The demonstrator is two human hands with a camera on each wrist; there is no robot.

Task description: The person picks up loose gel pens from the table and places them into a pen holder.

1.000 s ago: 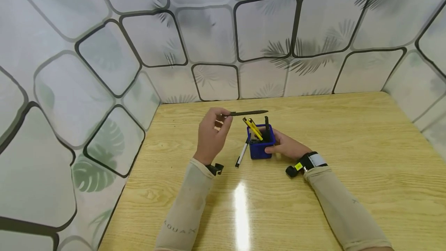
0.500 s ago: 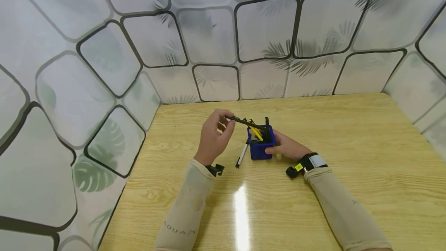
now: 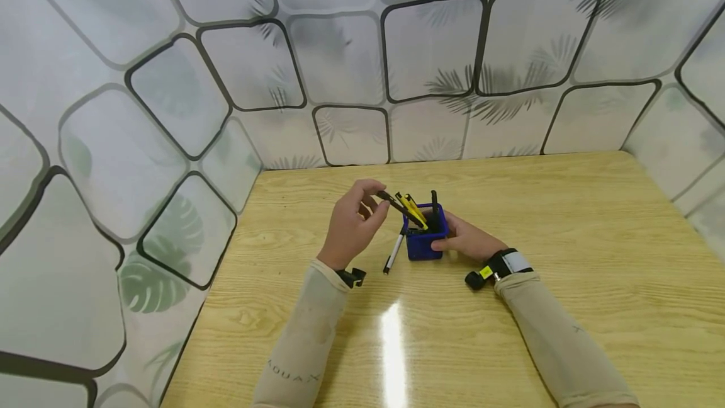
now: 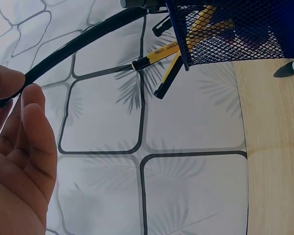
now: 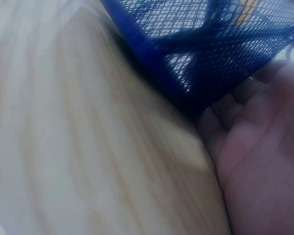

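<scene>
My left hand (image 3: pixel 354 222) pinches one end of a slim black pen (image 3: pixel 401 208) between thumb and fingers. The pen slants down to the right, its far end over the mouth of a blue mesh pen holder (image 3: pixel 425 247). In the left wrist view the black pen (image 4: pixel 78 44) runs from the fingertips up toward the holder's rim. Yellow pens (image 3: pixel 412 208) with black ends lean inside, beside an upright black item (image 3: pixel 434 202). My right hand (image 3: pixel 470 237) grips the holder's right side; in the right wrist view its fingers lie along the mesh wall (image 5: pixel 220 63).
A white pen with black ends (image 3: pixel 394 250) leans near the holder's left side, its lower end on the wooden table (image 3: pixel 510 332). Patterned wall panels (image 3: pixel 351 134) rise behind and to the left of the table.
The black pen has swung from nearly level above the holder to a downward slant, its far end lowered to the holder's mouth. My left hand shifted slightly right; the right hand stayed still.
</scene>
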